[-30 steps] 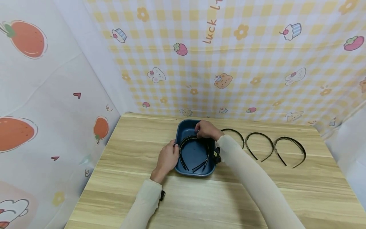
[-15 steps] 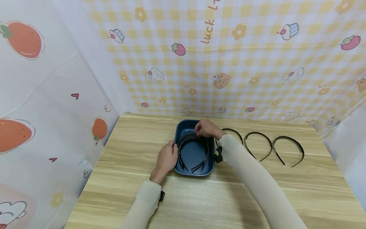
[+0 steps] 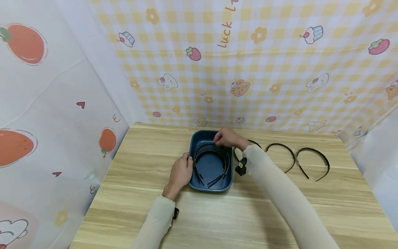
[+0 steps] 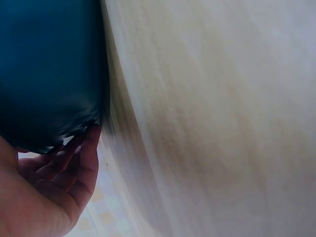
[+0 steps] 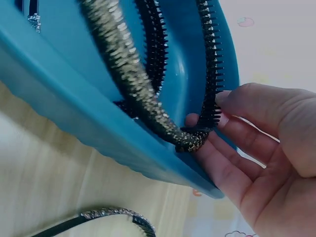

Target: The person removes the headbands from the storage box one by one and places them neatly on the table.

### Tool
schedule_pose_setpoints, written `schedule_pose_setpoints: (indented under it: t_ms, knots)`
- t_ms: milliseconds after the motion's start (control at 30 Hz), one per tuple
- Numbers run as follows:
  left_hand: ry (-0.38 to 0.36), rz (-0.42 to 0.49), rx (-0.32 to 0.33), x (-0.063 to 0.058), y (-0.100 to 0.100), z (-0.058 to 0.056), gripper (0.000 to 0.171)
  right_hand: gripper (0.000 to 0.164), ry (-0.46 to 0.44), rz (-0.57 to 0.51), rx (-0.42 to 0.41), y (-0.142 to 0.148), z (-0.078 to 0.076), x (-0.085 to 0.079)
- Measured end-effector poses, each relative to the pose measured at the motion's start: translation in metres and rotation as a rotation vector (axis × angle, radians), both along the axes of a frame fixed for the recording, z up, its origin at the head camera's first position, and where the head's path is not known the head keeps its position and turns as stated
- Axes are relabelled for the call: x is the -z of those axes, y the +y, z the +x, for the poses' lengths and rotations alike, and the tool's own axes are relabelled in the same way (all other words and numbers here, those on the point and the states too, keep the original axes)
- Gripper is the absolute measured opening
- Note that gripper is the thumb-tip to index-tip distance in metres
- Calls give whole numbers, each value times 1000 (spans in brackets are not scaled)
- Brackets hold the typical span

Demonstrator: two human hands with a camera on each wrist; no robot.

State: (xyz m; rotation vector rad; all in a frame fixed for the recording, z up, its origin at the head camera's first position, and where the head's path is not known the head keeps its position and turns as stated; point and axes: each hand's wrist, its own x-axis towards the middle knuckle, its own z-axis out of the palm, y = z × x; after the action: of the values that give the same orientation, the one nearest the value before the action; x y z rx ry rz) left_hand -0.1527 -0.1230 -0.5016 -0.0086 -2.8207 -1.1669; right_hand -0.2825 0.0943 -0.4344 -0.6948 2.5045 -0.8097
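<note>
Steadying the blue bin (image 3: 212, 189) while guiding the toothed headband (image 5: 131, 86) clear of the other headbands (image 3: 210, 151) inside looks wise. The right hand (image 3: 228, 137) pinches it, fingers nearly closed, at the bin's far right; the left hand (image 3: 181, 170) curls partly round the bin's left side, how firmly is hard to judge.

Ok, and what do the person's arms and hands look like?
Left sleeve and right sleeve are plain cream. Left hand and right hand wear no gloves. A small black device shows at each wrist; the right one carries a yellowish mark.
</note>
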Motion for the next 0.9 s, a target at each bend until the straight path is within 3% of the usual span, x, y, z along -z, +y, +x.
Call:
schedule_pose_setpoints:
  t_ms: [233,600,800,900]
  knots:
    - [2,1,-4,-1,0,0,36,18,-45,-74,10,10,2,-11]
    - [-1,7,-4,1,1,0,33,20,-46,-113,52,31,6,-32]
    - [3,5,-5,0,1,0,33,21,38,-104,63,51,9,-43]
    - [-3,4,0,0,1,0,34,22,36,-92,88,64,11,-46]
